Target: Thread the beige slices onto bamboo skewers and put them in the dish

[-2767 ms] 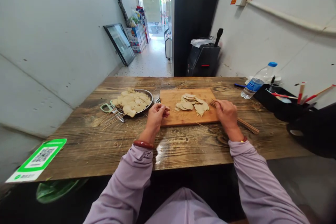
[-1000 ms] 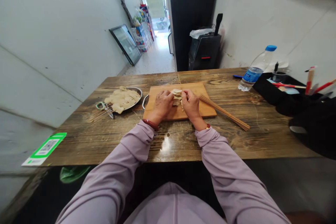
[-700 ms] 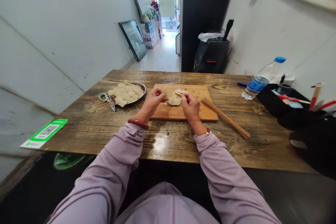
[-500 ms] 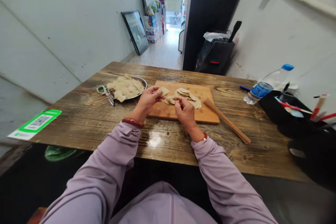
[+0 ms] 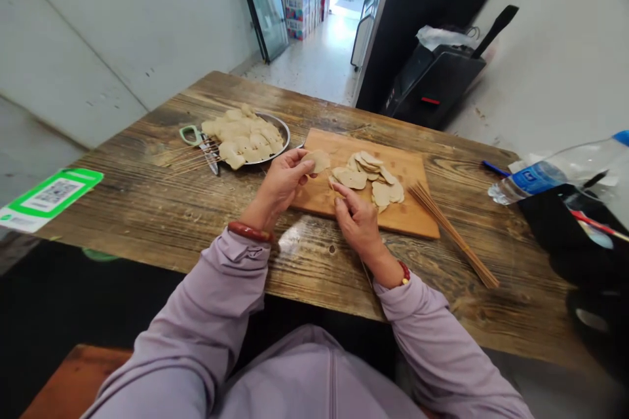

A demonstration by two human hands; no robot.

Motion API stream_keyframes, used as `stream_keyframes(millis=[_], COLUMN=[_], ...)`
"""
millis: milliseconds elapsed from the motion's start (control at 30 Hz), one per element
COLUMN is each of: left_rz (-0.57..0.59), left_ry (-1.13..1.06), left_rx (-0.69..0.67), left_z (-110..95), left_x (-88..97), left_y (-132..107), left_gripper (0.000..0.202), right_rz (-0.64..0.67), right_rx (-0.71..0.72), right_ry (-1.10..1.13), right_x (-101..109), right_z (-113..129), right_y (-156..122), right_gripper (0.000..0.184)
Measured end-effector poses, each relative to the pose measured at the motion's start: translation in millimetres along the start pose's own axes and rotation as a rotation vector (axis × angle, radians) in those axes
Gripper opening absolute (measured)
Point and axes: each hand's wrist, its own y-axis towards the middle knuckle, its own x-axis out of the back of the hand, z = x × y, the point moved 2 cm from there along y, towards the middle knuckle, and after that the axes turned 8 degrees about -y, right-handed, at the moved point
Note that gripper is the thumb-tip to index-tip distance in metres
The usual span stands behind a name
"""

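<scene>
Pinched between thumb and fingertips of left hand (image 5: 281, 180): one pale slice (image 5: 319, 160), raised just above the left end of the cutting board (image 5: 413, 222). Closed tight in right hand (image 5: 358, 219): a thin skewer (image 5: 329, 178), tip pointing toward that slice. Loose pile of slices (image 5: 373, 180) spread on the board; skewer bundle (image 5: 455, 236) lying at its right edge. Blue label on the bottle (image 5: 540, 178), lettering too small to read. Green QR sticker (image 5: 46, 195) at far left, print illegible.

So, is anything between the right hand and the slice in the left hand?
Nothing visible. The left hand pinches the slice over the left end of the board; the right hand is close beside it, only bare board between. The pile lies further right.
</scene>
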Motion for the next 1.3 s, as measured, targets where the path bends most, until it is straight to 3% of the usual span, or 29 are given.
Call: stream_keyframes(millis=[700, 1300], left_rz=[-0.044, -0.053], left_ry=[-0.027, 0.064], left_rx=[0.019, -0.053], left_z=[2.2, -3.3], left_x=[-0.6, -5.4], left_y=[-0.8, -4.1], left_gripper=[0.016, 0.015], right_rz=[0.082, 0.069], right_rx=[-0.104, -0.029], right_ry=[0.029, 0.019], right_x=[1.3, -1.5], right_z=[0.1, -3.3], right_y=[-3.0, -1.7], right_gripper=[0.042, 0.04])
